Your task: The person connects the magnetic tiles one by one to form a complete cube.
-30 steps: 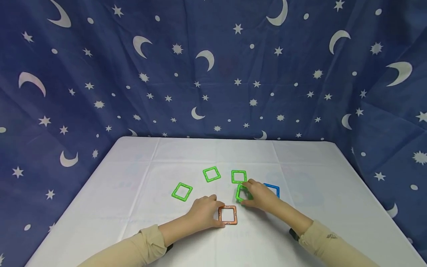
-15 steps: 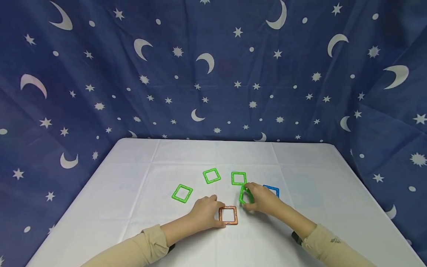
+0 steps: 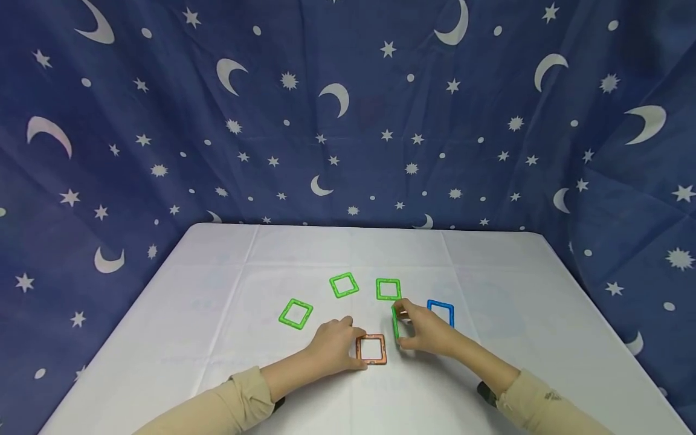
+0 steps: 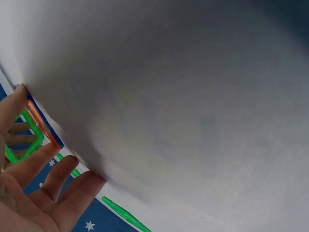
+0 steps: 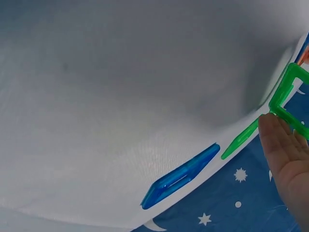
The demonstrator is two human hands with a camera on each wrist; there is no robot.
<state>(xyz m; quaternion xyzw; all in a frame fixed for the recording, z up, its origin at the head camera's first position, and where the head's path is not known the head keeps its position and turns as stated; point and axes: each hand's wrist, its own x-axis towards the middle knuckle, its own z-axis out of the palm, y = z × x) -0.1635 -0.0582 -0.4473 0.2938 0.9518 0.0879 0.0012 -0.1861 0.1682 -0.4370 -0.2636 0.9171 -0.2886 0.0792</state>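
Observation:
My left hand (image 3: 337, 347) pinches an orange square magnetic tile (image 3: 383, 350) between thumb and fingers, on the white table. In the left wrist view a dark blue edge (image 4: 44, 116) runs along the orange tile's underside. To the right, my right hand (image 3: 429, 329) grips a green square magnetic tile (image 3: 395, 323) by two opposite edges. That tile stands upright, seen nearly edge-on from the head, just right of the orange one and apart from it. The right wrist view shows its open frame (image 5: 285, 92) beyond the fingers.
Behind the hands, three more green square tiles lie flat: one at left (image 3: 290, 324), one at middle (image 3: 348, 293) and one at right (image 3: 388, 298). A blue square tile (image 3: 440, 303) lies behind my right hand. A starry blue curtain (image 3: 370, 109) surrounds the table (image 3: 217, 374).
The green tile in my right hand has turned from facing the head camera to nearly edge-on. The right hand has moved slightly nearer the body. My left hand stays on the orange tile.

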